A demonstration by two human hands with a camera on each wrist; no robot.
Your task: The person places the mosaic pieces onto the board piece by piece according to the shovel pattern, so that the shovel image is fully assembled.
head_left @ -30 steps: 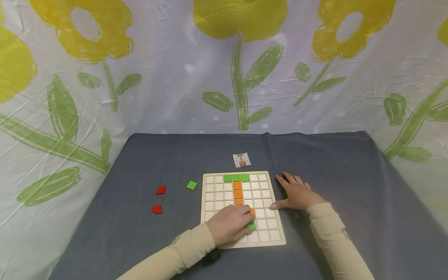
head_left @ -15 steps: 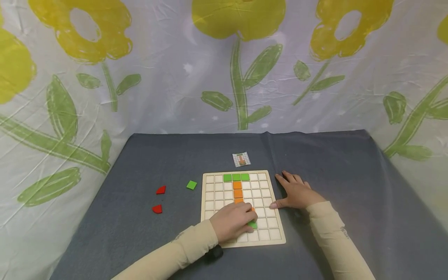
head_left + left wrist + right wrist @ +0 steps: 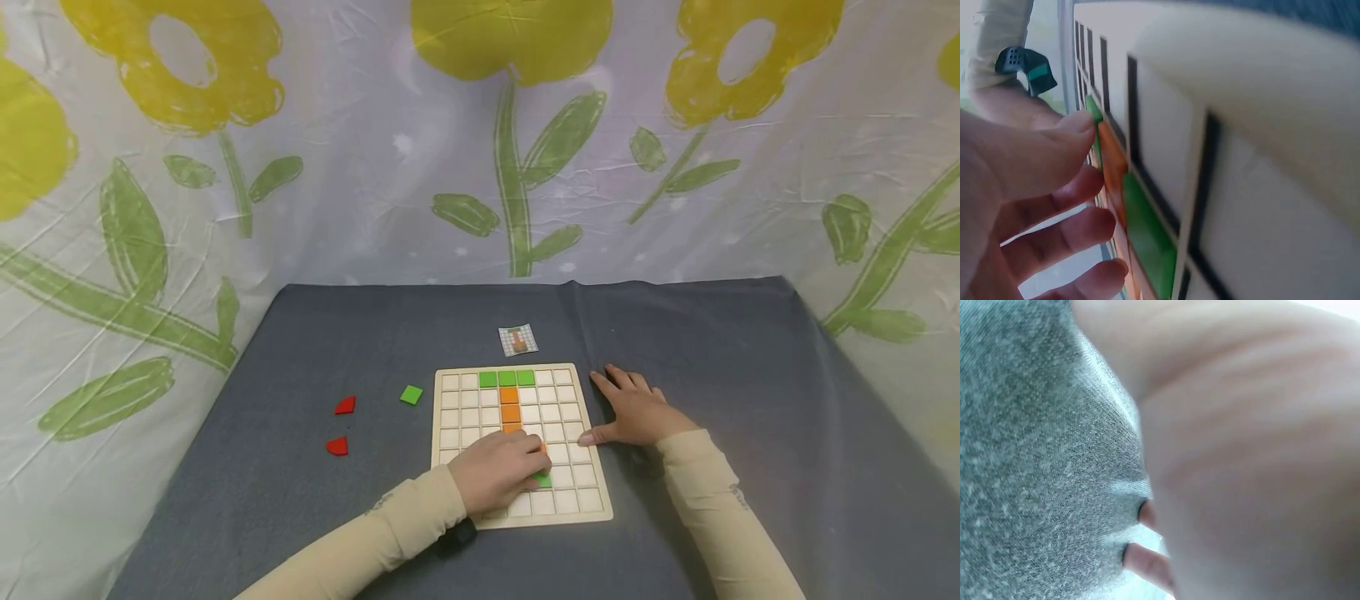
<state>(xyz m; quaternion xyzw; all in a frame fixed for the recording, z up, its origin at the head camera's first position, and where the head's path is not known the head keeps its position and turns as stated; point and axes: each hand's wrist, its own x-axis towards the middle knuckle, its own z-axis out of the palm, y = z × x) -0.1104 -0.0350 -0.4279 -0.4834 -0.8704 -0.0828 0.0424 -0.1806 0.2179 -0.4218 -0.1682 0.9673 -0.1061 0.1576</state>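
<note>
A pale wooden grid board (image 3: 592, 502) lies on the table, with green square tiles (image 3: 507, 379) along its far row and a column of orange tiles (image 3: 510, 412) below them. My left hand (image 3: 498, 471) reaches over the lower middle of the board. Its thumb and fingers pinch a green tile (image 3: 543, 481) at the grid, partly hidden by the fingers. In the left wrist view another green tile (image 3: 1147, 234) and an orange tile (image 3: 1112, 159) lie in the grid beside the fingertips. My right hand (image 3: 637, 415) rests spread beside the board, its thumb on the right rim.
A small printed pattern card (image 3: 517, 340) lies behind the board. To the left are a loose green tile (image 3: 411, 395) and two red quarter-round pieces, one farther back (image 3: 345, 406) and one nearer (image 3: 337, 447). A dark grey cloth (image 3: 285, 500) covers the table.
My left hand has shifted very slightly right, staying at the same green tile. The right hand, board and loose pieces keep their places.
</note>
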